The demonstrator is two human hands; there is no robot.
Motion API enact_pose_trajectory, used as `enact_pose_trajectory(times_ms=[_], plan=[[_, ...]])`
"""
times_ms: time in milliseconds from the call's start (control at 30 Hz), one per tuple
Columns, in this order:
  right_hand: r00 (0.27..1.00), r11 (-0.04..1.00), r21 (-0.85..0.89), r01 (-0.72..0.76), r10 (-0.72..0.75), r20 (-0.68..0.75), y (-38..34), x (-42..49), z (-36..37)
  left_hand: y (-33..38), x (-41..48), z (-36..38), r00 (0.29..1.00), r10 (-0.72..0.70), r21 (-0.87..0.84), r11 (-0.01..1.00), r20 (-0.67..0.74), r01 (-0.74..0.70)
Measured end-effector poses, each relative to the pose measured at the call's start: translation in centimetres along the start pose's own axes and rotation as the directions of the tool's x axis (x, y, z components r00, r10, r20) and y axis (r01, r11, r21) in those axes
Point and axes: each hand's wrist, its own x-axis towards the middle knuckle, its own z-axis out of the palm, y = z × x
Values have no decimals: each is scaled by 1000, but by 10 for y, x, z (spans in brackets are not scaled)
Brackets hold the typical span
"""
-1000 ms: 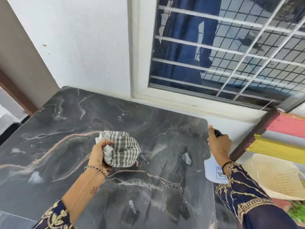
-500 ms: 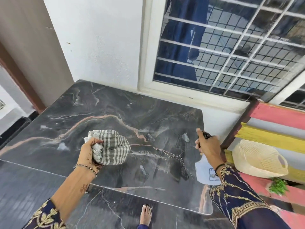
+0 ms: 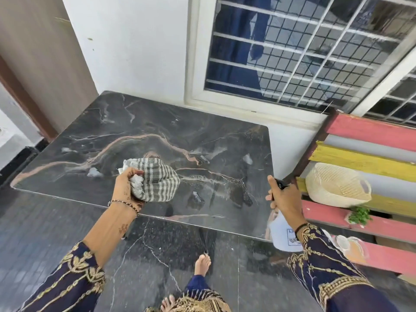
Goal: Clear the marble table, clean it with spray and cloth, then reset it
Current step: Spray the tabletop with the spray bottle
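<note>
- Left hand (image 3: 126, 188), fingers bunched around the cloth (image 3: 157, 181), near the surface (image 3: 157, 122) front edge.
- Right hand (image 3: 286, 199) grips the spray (image 3: 284, 235) at the front-right corner.
- Wipe best in overlapping passes, edge to edge.

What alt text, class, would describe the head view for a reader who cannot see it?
A left hand presses a bunched checked cloth on a dark marble table; the right hand holds a white spray bottle at the table's right edge, below a barred window.
</note>
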Motion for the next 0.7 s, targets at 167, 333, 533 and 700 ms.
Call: enact_pose_trajectory(times_ms=[167,333,533,700], plan=[[996,982,-183,-45,31,-78,64,-2,-14,-3,7,-6,1000,-4,41,999,-3,4],[994,976,-197,-91,76,-83,98,-16,-18,1,7,-9,1000,-16,47,999,16,15],[1000,970,-240,-27,27,-2,55,-81,1,10,-5,-15,999,32,-2,999,28,-32],[982,985,-173,23,10,186,25,-105,35,15,-8,-34,997,78,-26,997,9,-78]])
